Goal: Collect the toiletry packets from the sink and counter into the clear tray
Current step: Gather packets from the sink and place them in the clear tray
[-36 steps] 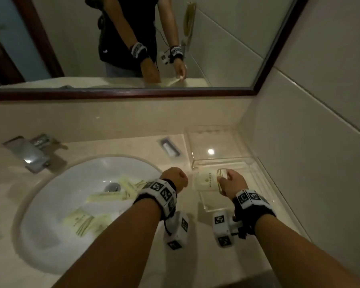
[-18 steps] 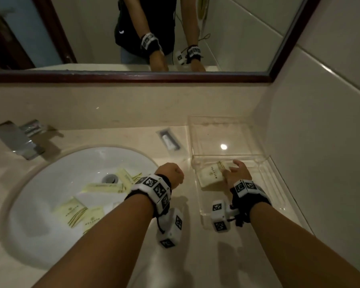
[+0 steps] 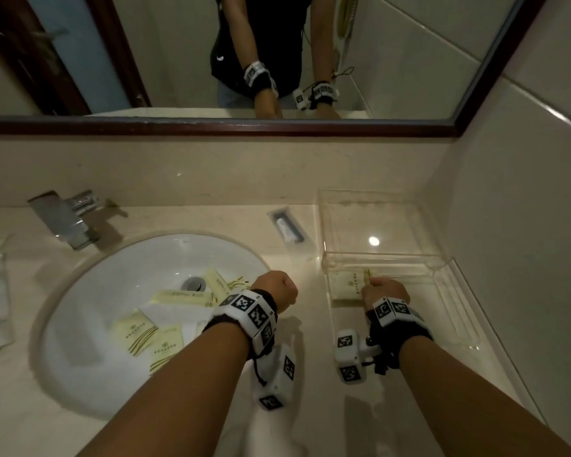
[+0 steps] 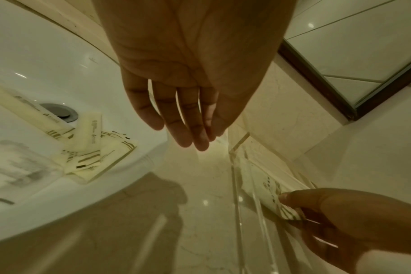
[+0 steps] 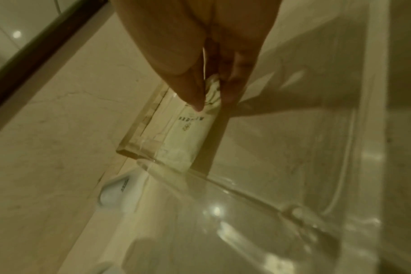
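While the right hand [image 3: 385,290] pinches one cream packet [image 3: 346,285] by its striped end between thumb and fingers, the packet lies flat inside the clear tray [image 3: 459,311], at its near-left corner, extending away from the grip. The left hand [image 4: 188,92] hangs over the surface [image 3: 310,341] between sink [image 3: 89,384] and tray, fingers relaxed, straight and close together, holding nothing. Remaining packets [image 3: 139,331] are thin, flat, rectangular sachets with printed stripes, scattered in the glossy white basin. The tray is rigid, transparent and rectangular.

Packet [image 3: 346,286] now lower, inside tray [image 3: 449,291]
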Motion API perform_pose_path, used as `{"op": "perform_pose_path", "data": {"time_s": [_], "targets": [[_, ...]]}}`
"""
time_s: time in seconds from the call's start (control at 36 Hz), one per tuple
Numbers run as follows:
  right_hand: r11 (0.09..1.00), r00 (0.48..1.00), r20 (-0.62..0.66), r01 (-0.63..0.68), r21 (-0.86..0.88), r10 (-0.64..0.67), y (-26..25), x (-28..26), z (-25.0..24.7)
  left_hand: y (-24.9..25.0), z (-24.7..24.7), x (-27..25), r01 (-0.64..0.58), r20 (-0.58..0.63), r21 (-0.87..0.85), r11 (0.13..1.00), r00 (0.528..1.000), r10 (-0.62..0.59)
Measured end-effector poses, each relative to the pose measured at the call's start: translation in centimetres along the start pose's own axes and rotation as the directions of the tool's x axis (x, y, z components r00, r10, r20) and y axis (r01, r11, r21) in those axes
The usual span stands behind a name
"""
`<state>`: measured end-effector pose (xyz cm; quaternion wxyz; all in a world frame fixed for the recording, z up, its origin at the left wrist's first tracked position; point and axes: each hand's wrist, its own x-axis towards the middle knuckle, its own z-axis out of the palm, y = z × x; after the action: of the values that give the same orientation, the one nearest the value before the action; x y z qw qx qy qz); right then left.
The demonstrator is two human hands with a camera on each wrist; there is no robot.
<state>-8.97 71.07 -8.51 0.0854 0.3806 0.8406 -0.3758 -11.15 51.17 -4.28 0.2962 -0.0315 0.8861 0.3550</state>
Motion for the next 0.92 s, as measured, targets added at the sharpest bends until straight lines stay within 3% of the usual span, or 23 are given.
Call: {"op": "perform_pose_path", "data": {"time_s": [0.19,0.33,0.42,0.47,0.53,0.61,0.72,0.92], "targets": [[0.969,0.997,-0.026,0.061,-0.24,-0.069,-0.4,-1.0,1.1,-2.0,-1.6,-0.7,0.042,0.045,0.049,0.998,0.998,-0.044],[0.974,0.997,0.082,0.013,-0.225,0.006,-0.2,-2.1,-0.1,-3.4,-3.5,-1.3,0.062,0.038,0.053,0.997,0.997,-0.064],[0.98,0.992,-0.08,0.083,-0.18,-0.098,-1.2,-3.3,0.1,-4.1,-4.9,-1.8,0.059,0.001,0.064,0.996,0.998,-0.059],[0.942,0.963,-0.095,0.221,-0.251,-0.251,-2.5,-4.7,0.7,-4.8,-5.9,-2.1,0.057,-0.016,0.058,0.997,0.998,-0.056],[0.881,0.907,-0.048,0.393,-0.262,-0.419,-3.9,-6.2,1.7,-5.5,-6.9,-2.7,0.06,-0.013,0.09,0.994,0.998,-0.059],[0.834,0.858,0.1,0.513,-0.201,-0.504,-6.3,-9.2,3.5,-7.3,-8.5,-3.6,0.079,-0.01,0.193,0.978,0.997,-0.079],[0.798,0.818,0.31,0.559,-0.228,-0.484,-9.1,-12.3,6.8,-10.4,-11.1,-4.7,0.127,-0.017,0.314,0.941,0.992,-0.128],[0.77,0.789,0.497,0.552,-0.32,-0.36,-13.1,-17.7,14.7,-18.5,-16.9,-7.3,0.221,-0.078,0.408,0.886,0.975,-0.208]]}}
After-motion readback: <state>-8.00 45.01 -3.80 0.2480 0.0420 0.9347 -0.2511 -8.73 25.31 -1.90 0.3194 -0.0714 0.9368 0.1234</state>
